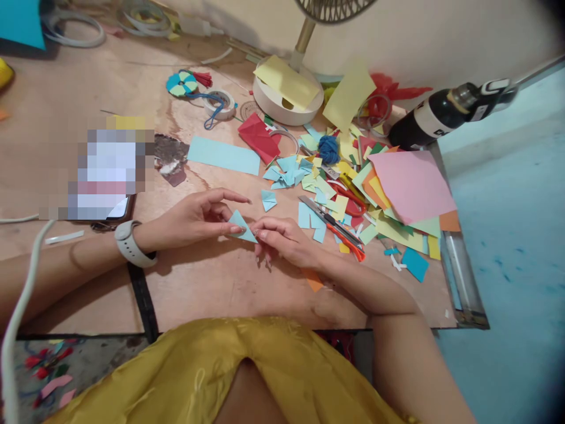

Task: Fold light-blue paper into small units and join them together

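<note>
A small light-blue folded paper triangle (242, 227) is held just above the wooden board (212, 282) between both hands. My left hand (194, 218), with a white watch on its wrist, pinches the triangle's left side with thumb and fingers. My right hand (282, 238) pinches its right corner, fingers curled. Another folded light-blue piece (268, 200) lies just beyond the hands, and a heap of similar blue folded pieces (286, 174) sits farther back.
An orange utility knife (335, 227) and red scissors (351, 200) lie right of my hands among scattered coloured paper scraps. A pink sheet (410, 182), a blue strip (223, 155), a tape roll (220, 105), a fan base (286, 94), a black bottle (441, 112) and a phone (110, 215) surround the work area.
</note>
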A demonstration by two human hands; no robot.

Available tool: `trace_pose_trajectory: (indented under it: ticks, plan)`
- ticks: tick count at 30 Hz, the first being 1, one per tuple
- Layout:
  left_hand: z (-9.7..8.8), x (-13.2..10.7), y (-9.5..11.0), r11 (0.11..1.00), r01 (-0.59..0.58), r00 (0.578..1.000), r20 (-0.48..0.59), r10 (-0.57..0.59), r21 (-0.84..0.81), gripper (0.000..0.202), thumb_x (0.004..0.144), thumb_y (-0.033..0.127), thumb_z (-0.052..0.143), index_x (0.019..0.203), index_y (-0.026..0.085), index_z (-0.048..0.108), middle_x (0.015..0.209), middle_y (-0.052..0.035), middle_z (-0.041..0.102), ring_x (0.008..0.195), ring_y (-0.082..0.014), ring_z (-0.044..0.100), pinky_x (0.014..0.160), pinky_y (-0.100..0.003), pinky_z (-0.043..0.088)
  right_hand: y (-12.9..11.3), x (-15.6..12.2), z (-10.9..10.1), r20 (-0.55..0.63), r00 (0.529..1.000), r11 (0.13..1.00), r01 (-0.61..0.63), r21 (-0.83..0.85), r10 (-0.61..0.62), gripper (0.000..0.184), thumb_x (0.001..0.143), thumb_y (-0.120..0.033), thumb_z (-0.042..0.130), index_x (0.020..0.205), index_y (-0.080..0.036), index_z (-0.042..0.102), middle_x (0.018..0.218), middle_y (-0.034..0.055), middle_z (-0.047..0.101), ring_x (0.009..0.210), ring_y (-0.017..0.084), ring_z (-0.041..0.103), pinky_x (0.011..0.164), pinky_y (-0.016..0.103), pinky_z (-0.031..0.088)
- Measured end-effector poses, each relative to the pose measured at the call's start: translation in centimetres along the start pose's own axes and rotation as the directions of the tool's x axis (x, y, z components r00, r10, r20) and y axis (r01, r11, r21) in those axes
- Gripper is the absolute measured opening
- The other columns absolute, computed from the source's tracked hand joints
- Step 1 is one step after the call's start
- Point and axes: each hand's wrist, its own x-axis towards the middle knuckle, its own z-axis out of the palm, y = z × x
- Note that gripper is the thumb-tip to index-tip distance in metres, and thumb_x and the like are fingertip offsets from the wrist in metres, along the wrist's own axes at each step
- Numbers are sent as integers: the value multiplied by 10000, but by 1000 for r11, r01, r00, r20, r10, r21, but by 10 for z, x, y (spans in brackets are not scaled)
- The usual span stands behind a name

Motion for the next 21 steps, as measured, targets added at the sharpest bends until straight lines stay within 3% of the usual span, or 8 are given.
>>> trace_pose_trajectory:
  ticks: [4, 6, 10, 13, 15, 18, 19, 21]
  plan:
    - [3, 1, -2, 997, 16, 995, -94, -23, -70, 471, 977, 410, 722, 1400, 228, 622, 913, -60, 815, 789, -212, 770, 687, -295, 592, 4, 3, 6, 41, 997, 988, -74, 133, 69, 358, 894, -518, 773, 888, -189, 631, 652, -44, 674, 513, 83, 624, 497, 194, 520]
    - [7, 3, 0, 964, 80, 979, -161, -123, -253, 458, 956, 395, 759, 1379, 248, 666, 1004, -73, 820, 873, -226, 779, 761, -318, 614, 7, 5, 11, 30, 996, 965, -94, 246, 90, 408, 868, -560, 797, 900, -191, 627, 674, -34, 700, 507, 91, 646, 487, 198, 533]
    - [18, 12, 8, 704, 240, 962, 63, -267, -669, 259, 983, 414, 736, 1105, 199, 812, 1042, -105, 812, 914, -228, 766, 869, -366, 622, 13, 6, 17, -42, 996, 938, -55, 342, 74, 445, 835, -582, 826, 931, -206, 610, 733, -14, 743, 562, 121, 715, 520, 211, 562]
    - [21, 22, 13, 643, 280, 958, 162, -238, -712, 274, 983, 411, 738, 901, 164, 822, 838, -80, 785, 759, -205, 735, 783, -349, 617, 15, 4, 12, -92, 996, 983, 19, 184, -2, 414, 913, -615, 724, 896, -213, 627, 761, 11, 742, 604, 148, 728, 558, 265, 587]
    - [20, 26, 14, 631, 289, 951, 140, -276, -720, 261, 954, 420, 773, 902, 172, 834, 860, -77, 797, 821, -213, 745, 833, -341, 612, 16, 3, 1, -217, 949, 972, 208, -112, -228, 381, 950, -592, 680, 855, -224, 666, 772, 24, 725, 651, 161, 715, 632, 322, 610]
    - [18, 30, 11, 601, 327, 929, 133, -344, -730, 245, 882, 429, 847, 941, 191, 848, 965, -82, 817, 920, -220, 744, 877, -325, 596, 19, 7, -20, -216, 701, 656, 449, -606, -679, 291, 840, -558, 810, 913, -284, 747, 995, 56, 748, 993, 257, 733, 966, 486, 607]
    - [17, 30, 10, 596, 342, 924, 146, -352, -727, 247, 864, 429, 863, 930, 192, 844, 958, -76, 814, 894, -209, 735, 847, -312, 592, 21, 9, -26, -125, 665, 549, 478, -686, -736, 332, 785, -585, 852, 967, -318, 771, 1167, 61, 738, 1172, 301, 697, 1096, 540, 544]
    - [17, 29, 7, 599, 370, 920, 190, -343, -710, 263, 851, 437, 874, 876, 180, 825, 881, -58, 794, 800, -174, 701, 768, -278, 571, 23, 15, -33, 16, 670, 424, 487, -763, -742, 357, 778, -580, 870, 1066, -386, 791, 1462, 21, 627, 1459, 347, 520, 1265, 600, 368]
